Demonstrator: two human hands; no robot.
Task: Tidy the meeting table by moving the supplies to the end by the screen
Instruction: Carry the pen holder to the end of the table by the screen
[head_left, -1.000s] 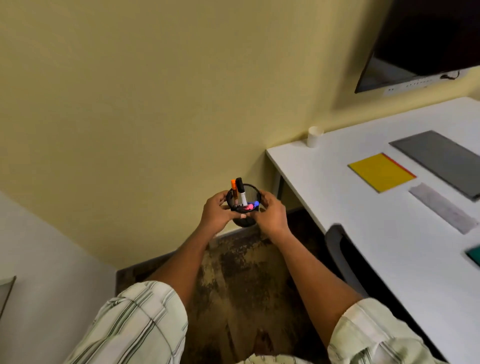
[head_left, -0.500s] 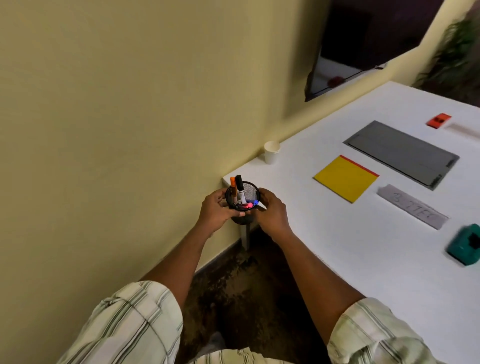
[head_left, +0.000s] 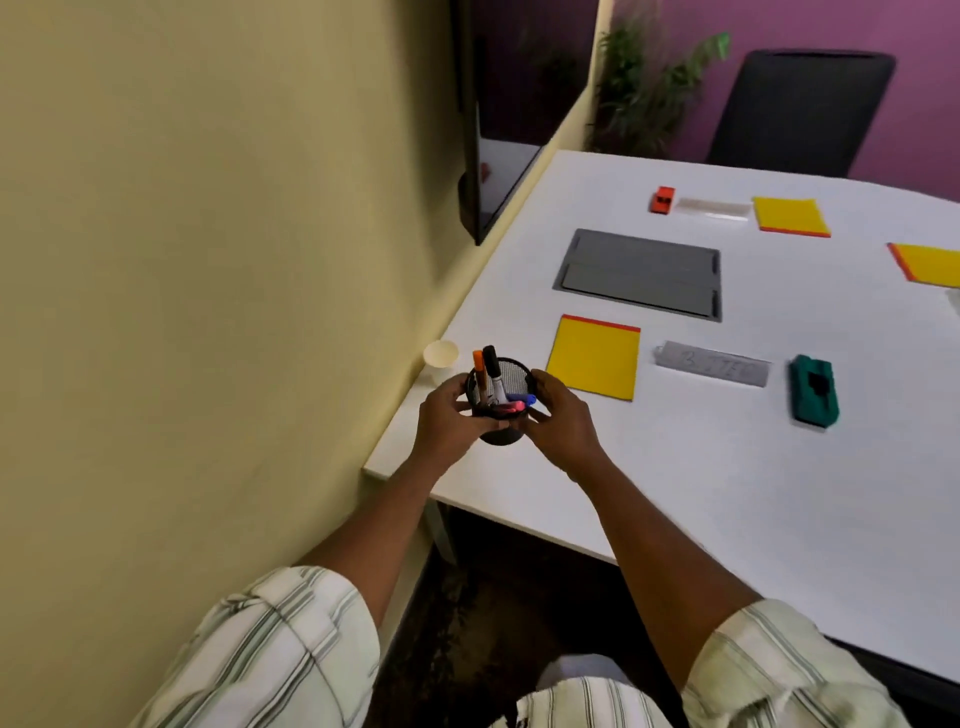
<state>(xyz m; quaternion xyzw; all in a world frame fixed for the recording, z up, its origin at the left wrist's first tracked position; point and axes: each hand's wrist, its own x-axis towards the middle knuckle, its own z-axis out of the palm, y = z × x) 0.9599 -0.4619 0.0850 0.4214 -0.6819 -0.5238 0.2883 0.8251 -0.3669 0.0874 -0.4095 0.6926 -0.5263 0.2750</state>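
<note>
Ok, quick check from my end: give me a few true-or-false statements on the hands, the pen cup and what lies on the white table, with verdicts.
1. The left hand and the right hand both grip the black mesh pen cup. True.
2. The pen cup holds nothing. False: markers stand in it, among them an orange-capped marker and a black-capped marker.
3. The white paper cup stands on the white table by the yellow wall. True.
4. The teal block eraser lies on the nearest yellow square notepad. False: the eraser lies on bare table, apart from that notepad, with a grey strip between them.
</note>
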